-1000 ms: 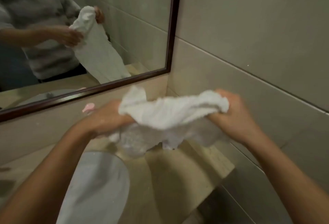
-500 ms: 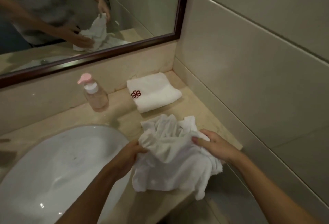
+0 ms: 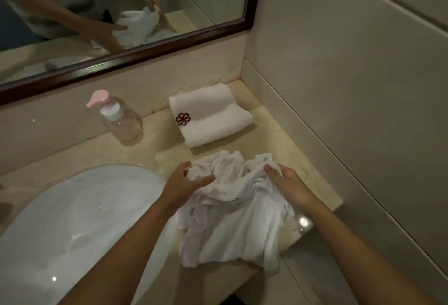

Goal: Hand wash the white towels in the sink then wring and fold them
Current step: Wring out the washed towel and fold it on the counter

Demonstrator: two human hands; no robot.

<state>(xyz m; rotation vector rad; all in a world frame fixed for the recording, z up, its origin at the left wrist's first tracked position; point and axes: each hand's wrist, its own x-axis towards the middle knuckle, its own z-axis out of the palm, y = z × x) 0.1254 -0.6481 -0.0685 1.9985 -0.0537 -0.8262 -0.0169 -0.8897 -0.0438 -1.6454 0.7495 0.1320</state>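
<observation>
The tiled wall (image 3: 351, 67) fills the right side and meets the far wall in a corner, where a dark-framed mirror (image 3: 135, 1) hangs above a low stone backsplash. The mirror reflects both arms and a bundle of white cloth. Below it runs the beige stone bench (image 3: 155, 144), with its near right corner ending just beside the tiled wall. Set into the bench at the near left is the white oval sink (image 3: 72, 227), its basin glossy with a few light spots.

On the bench to the right of the sink lies the crumpled white towel (image 3: 232, 217), bunched into ridges at its far end and hanging slightly over the near edge of the bench. The left hand (image 3: 186, 183) pinches a fold at the towel's far left between thumb and fingers. The right hand (image 3: 288, 183) grips the far right part of the towel, fingers curled into the cloth.

Farther back, near the corner, a folded white towel (image 3: 211, 115) with a dark red flower emblem lies flat, apart from the crumpled one. Left of it stands a clear pump bottle (image 3: 121, 120) with a pink nozzle, close to the backsplash. Small wet glints show on the bench between bottle and crumpled towel.
</observation>
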